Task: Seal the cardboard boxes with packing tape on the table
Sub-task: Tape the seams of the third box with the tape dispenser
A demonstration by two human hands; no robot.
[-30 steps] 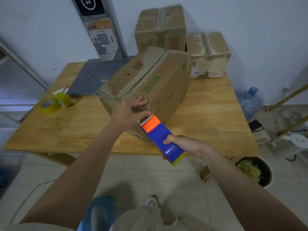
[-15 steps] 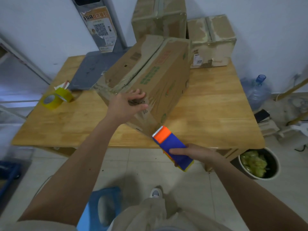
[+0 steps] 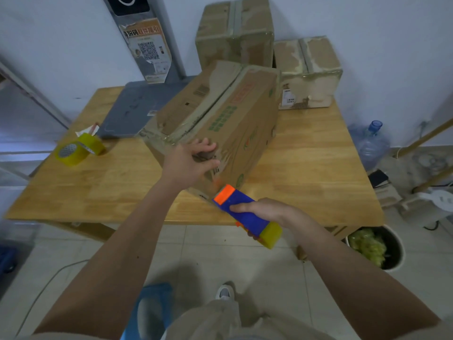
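On the bench, the big box (image 3: 220, 123) sits tilted; left hand (image 3: 188, 163) presses flat, fingers spread, right hand (image 3: 264, 209) clutches the dispenser (image 3: 245, 214) below its near corner (pull taut, straight).

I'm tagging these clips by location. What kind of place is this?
Probably a small storeroom or informal packing corner, not a warehouse. Worn brown cardboard boxes are stacked against a plain white wall, a wooden table serves as the workbench with yellowish tape rolls, and a large water jug stands on the tiled floor.
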